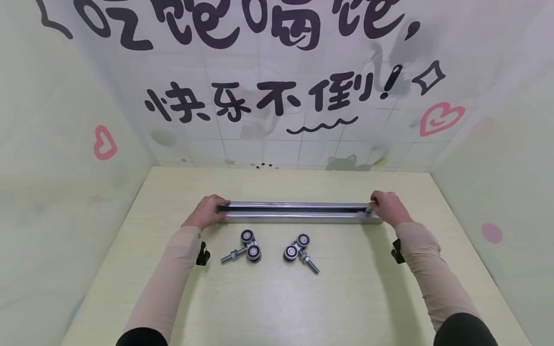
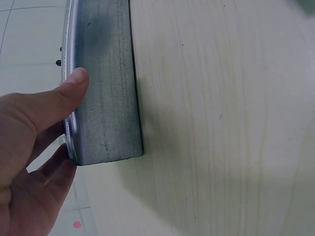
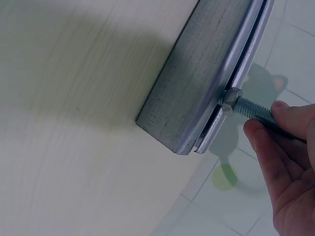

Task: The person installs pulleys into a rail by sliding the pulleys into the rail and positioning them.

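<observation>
A grey metal channel rail [image 1: 298, 218] lies crosswise on the table, its long slot facing up. My left hand [image 1: 207, 211] holds the rail's left end; in the left wrist view the thumb presses one side wall and the fingers are at the far side. At the right end, my right hand [image 3: 290, 157] pinches a threaded bolt [image 3: 253, 110] between thumb and fingertips. The bolt, with a hex nut [image 3: 230, 101] on it, stands out of the slot near the rail's end. Whatever it joins inside the rail is hidden.
Two roller trolleys with wheels and threaded bolts lie in front of the rail, a left one [image 1: 248, 247] and a right one [image 1: 299, 249]. Both rest on the pale wooden table [image 1: 268, 302]. A printed curtain [image 1: 259, 139] hangs behind the table's back edge.
</observation>
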The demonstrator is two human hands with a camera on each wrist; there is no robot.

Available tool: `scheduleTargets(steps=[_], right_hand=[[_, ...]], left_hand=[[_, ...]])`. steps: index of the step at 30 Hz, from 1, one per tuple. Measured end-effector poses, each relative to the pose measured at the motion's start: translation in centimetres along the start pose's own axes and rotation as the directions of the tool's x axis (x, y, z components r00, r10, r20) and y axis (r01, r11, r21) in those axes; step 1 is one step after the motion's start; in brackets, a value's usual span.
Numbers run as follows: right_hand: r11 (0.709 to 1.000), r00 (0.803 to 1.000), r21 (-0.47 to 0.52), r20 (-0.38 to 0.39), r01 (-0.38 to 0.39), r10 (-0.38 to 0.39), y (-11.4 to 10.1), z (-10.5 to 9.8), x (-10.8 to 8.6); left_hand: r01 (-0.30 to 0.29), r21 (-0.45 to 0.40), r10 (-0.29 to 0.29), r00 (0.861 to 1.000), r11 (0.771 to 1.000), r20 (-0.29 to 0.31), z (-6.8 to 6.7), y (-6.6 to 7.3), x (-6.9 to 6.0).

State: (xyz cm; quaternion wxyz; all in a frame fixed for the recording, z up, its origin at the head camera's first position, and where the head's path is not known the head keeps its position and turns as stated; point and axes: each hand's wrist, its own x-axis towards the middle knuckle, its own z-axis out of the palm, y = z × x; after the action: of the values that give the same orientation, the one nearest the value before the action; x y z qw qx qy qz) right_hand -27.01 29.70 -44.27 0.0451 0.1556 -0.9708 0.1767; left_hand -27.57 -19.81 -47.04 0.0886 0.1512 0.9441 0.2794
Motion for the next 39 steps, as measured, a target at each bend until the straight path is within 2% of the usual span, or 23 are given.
scheduleTargets(steps=[12,23,31,39], right_hand=[[0.999,0.999,0.000,-0.007,0.033,-0.033,-1.0,0.5,0.5],[0.999,0.998,-0.002,0.018,0.054,-0.054,-1.7,0.3,0.9],[0.998,0.986,0.064,0.163,0.011,-0.021,-0.5,-0.5,1.4],[1.000,0.949,-0.014,0.315,-0.025,0.029,1.1,-0.2,1.4]], left_hand=[[-0.007,-0.003,0.007,1.000,1.000,-0.001,-0.1,0.1,0.1],[-0.003,-0.004,0.003,1.000,1.000,0.007,-0.2,0.2,0.1],[-0.006,0.014,0.006,1.000,1.000,0.006,-0.2,0.1,0.1],[0.000,0.001,0.000,1.000,1.000,0.012,-0.3,0.3,0.0]])
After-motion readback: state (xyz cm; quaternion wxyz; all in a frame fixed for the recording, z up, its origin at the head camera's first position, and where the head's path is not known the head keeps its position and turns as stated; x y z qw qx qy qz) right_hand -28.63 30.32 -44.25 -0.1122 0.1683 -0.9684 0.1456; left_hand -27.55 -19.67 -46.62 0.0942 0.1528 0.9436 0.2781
